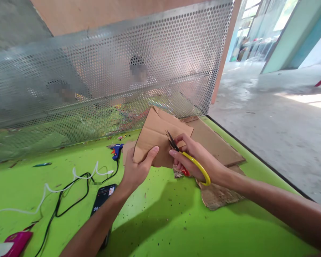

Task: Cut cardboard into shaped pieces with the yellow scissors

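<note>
Cardboard extends away from the left hand pinching its near edge, while the right hand grips scissors pointing across its face, blade contact unclear.

Left grip holds cardboard, right grip scissors.

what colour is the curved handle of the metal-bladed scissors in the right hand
Bright yellow; the curved scissors handle shows best in the head view.

A bare, slender left forearm is observed at seven o'clock, a bare right forearm at four; left hand and right hand are likewise bare.
</note>
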`<state>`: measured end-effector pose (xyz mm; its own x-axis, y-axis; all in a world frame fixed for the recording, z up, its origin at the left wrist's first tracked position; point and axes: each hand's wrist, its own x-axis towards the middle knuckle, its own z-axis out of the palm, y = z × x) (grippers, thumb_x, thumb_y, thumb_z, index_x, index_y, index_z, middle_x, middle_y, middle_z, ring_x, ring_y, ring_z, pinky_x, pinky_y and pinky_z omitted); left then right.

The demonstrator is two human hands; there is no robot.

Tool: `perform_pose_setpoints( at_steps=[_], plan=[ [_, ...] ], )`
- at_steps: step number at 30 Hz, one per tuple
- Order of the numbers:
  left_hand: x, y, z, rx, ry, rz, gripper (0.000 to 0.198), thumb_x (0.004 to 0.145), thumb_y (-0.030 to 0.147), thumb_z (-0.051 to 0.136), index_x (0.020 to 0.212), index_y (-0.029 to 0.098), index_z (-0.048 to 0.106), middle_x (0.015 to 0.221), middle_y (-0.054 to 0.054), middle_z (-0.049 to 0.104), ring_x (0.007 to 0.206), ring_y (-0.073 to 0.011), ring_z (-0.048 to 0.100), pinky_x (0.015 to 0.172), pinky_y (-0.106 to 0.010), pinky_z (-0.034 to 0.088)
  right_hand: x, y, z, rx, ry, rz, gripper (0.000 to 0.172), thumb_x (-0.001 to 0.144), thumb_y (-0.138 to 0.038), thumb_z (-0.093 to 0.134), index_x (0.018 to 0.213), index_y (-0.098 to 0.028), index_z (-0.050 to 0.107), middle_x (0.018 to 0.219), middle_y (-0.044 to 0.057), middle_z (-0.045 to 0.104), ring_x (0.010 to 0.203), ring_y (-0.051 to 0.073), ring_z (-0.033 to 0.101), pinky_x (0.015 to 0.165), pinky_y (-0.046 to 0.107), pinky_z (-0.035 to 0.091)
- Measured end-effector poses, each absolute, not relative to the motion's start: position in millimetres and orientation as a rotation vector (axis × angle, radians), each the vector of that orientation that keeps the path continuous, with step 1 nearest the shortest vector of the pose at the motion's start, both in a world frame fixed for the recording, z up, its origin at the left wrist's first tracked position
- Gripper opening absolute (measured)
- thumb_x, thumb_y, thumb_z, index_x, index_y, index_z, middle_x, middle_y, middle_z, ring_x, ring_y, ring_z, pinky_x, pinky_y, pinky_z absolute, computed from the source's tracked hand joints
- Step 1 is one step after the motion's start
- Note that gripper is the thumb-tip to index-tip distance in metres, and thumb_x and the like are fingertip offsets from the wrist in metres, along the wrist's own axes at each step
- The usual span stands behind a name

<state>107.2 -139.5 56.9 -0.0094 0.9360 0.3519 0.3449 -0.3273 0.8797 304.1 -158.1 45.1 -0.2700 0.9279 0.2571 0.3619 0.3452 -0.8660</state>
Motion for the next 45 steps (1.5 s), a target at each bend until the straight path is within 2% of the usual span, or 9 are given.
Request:
perform_pose_setpoints(
  at_steps=[4,10,16,26,33,40,45],
  plan=[
    [109.2,-140.9,56.9,1.661,1.367,1.321,0.026,0.073,0.039,0.078,0.079,0.014,0.077,0.078,-0.008,0.078,0.069,-0.0241,0.072,0.059,-0.029,0.06,305.6,-157.0,45.6,-1.126,-1.815,0.849,0.018,0.1,-0.04,0.049,0.103,-0.024,0.042,0.069,-0.002,0.066,0.056,0.014,0.061,0.051,0.024,0.043],
    [109.3,-140.2,58.9,1.568,1.282,1.302,0.039,0.071,0.042,0.081,0.094,0.011,0.078,0.093,-0.012,0.079,0.082,-0.0278,0.075,0.068,-0.033,0.064,305.7,-153.6,44.6,-1.125,-1.816,0.755,0.017,0.096,-0.034,0.055,0.101,-0.023,0.043,0.065,-0.004,0.061,0.052,0.013,0.056,0.049,0.024,0.039],
    [110.4,-140.5,60.9,1.487,1.265,1.302,0.039,0.068,0.043,0.083,0.089,0.01,0.077,0.08,-0.009,0.077,0.066,-0.0233,0.071,0.058,-0.032,0.063,304.8,-152.9,47.9,-1.138,-1.809,0.699,0.017,0.094,-0.03,0.057,0.099,-0.024,0.042,0.06,-0.007,0.054,0.051,0.013,0.056,0.049,0.023,0.038],
    [102.5,-136.9,52.9,1.596,1.253,1.372,0.029,0.076,0.042,0.079,0.085,0.014,0.076,0.08,-0.005,0.074,0.071,-0.0189,0.068,0.063,-0.027,0.06,304.2,-163.1,48.3,-1.12,-1.835,0.831,0.02,0.099,-0.035,0.053,0.109,-0.023,0.04,0.07,-0.003,0.063,0.051,0.011,0.058,0.046,0.021,0.044],
    [105.1,-135.4,54.6,1.606,1.273,1.359,0.027,0.076,0.04,0.078,0.078,0.014,0.074,0.073,-0.004,0.071,0.063,-0.0171,0.064,0.057,-0.025,0.057,302.6,-162.0,43.5,-1.113,-1.768,1.084,0.023,0.1,-0.039,0.051,0.11,-0.025,0.036,0.069,-0.003,0.063,0.049,0.014,0.061,0.038,0.02,0.047],
    [104.8,-133.3,51.8,1.595,1.294,1.334,0.028,0.074,0.042,0.079,0.081,0.014,0.075,0.073,-0.004,0.072,0.061,-0.0179,0.064,0.055,-0.027,0.057,303.0,-161.4,41.9,-1.101,-1.777,1.028,0.022,0.1,-0.039,0.051,0.109,-0.026,0.036,0.07,-0.003,0.064,0.047,0.013,0.06,0.037,0.019,0.046],
    [103.2,-132.0,49.6,1.645,1.298,1.373,0.028,0.076,0.042,0.078,0.082,0.014,0.076,0.078,-0.005,0.074,0.069,-0.0191,0.067,0.062,-0.027,0.058,301.4,-161.9,43.0,-1.108,-1.755,1.043,0.023,0.099,-0.04,0.051,0.109,-0.026,0.035,0.07,-0.004,0.064,0.046,0.013,0.06,0.035,0.019,0.044]
  ],
)
